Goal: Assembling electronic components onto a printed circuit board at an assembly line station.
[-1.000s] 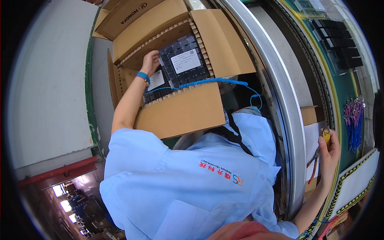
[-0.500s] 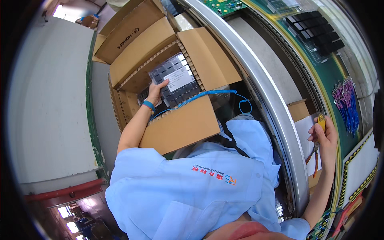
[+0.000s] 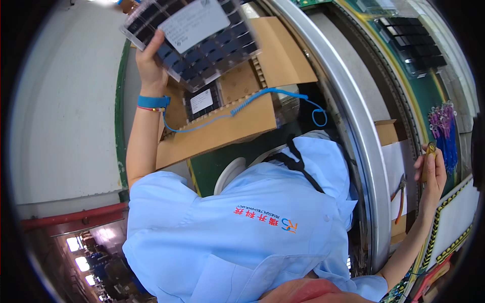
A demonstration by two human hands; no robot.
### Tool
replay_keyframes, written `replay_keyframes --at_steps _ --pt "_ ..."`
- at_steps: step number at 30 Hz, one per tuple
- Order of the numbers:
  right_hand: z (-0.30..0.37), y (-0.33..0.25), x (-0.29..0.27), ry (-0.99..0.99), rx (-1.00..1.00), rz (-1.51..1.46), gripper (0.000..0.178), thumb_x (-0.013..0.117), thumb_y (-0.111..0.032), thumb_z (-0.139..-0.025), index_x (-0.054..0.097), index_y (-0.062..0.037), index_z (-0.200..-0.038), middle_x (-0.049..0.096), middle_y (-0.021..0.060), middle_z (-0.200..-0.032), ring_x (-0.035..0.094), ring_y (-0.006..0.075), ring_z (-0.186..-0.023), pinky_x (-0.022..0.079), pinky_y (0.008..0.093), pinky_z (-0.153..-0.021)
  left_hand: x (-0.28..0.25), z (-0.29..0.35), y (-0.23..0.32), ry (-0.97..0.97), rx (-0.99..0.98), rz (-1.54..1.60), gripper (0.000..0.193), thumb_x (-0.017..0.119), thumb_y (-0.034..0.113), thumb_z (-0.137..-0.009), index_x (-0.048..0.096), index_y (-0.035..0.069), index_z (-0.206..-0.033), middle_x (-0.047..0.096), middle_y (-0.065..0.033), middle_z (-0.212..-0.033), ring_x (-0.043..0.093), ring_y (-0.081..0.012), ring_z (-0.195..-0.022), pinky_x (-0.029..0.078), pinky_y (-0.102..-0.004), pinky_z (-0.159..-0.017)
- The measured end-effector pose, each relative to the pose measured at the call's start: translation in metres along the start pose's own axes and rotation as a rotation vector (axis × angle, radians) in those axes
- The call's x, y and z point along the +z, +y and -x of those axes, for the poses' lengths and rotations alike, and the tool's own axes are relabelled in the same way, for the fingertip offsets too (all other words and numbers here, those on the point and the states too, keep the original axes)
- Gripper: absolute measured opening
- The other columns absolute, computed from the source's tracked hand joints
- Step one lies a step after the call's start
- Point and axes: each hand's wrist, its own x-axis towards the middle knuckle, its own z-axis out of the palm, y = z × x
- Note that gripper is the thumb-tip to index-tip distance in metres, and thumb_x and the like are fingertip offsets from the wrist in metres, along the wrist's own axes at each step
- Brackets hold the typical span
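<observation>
My left hand grips the edge of a clear plastic tray of dark square parts with a white label on top. The tray is raised and tilted above an open cardboard box. Inside the box lies another labelled tray. A blue wristband with a coiled blue cord is on my left wrist. Far to the right, my right hand is closed round a small yellow-handled tool, whose kind I cannot make out. Orange-handled pliers are beside that hand.
A long metal rail runs between the box and the bench. On the green bench lie stacked black parts and a bundle of blue wires with purple ends. A white wall panel stands on the left.
My left hand has lifted the tray up out of the box, uncovering the other tray inside. My right hand has shifted slightly right with the yellow-handled tool.
</observation>
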Motion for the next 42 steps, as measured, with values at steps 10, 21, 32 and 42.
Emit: replay_keyframes --at_steps 10,21,32,42 --pt "0.037 -0.075 0.041 0.037 -0.024 -0.282 0.028 0.045 -0.025 -0.102 0.059 -0.0023 -0.108 0.049 -0.0022 -0.062 0.043 0.0033 -0.051 0.033 0.0179 -0.046 0.204 0.052 -0.029 -0.678 -0.855 0.513 0.05 0.049 0.034 -0.097 0.053 -0.005 -0.129 0.062 -0.0191 -0.126 0.064 -0.0295 -0.112 0.051 -0.0415 -0.098" --pt "0.054 -0.058 0.031 0.148 -0.019 -0.184 0.022 0.047 -0.022 -0.102 0.055 -0.0017 -0.098 0.045 0.0019 -0.062 0.04 0.0103 -0.052 0.033 0.0255 -0.05 0.244 0.093 -0.074 -0.954 -1.122 0.457 0.055 0.055 0.037 -0.093 0.051 -0.002 -0.131 0.062 -0.0187 -0.124 0.064 -0.0305 -0.109 0.052 -0.0415 -0.095" --pt "0.054 -0.065 0.035 0.163 -0.141 0.107 0.021 0.048 -0.021 -0.102 0.056 -0.0019 -0.098 0.045 0.0027 -0.061 0.042 0.0099 -0.052 0.035 0.025 -0.049 0.229 0.105 -0.072 -0.973 -1.028 0.409 0.056 0.059 0.034 -0.091 0.049 -0.001 -0.133 0.062 -0.0179 -0.124 0.065 -0.0281 -0.107 0.054 -0.0395 -0.092" --pt "0.128 -0.038 0.077 -0.162 0.089 0.072 0.017 0.055 -0.022 -0.095 0.06 -0.006 -0.097 0.059 0.0166 -0.07 0.059 0.0337 -0.059 0.047 0.0431 -0.056 0.24 0.075 -0.083 -0.632 -0.99 0.407 0.053 0.051 0.035 -0.098 0.047 -0.003 -0.135 0.058 -0.0178 -0.131 0.06 -0.03 -0.117 0.047 -0.0421 -0.102"
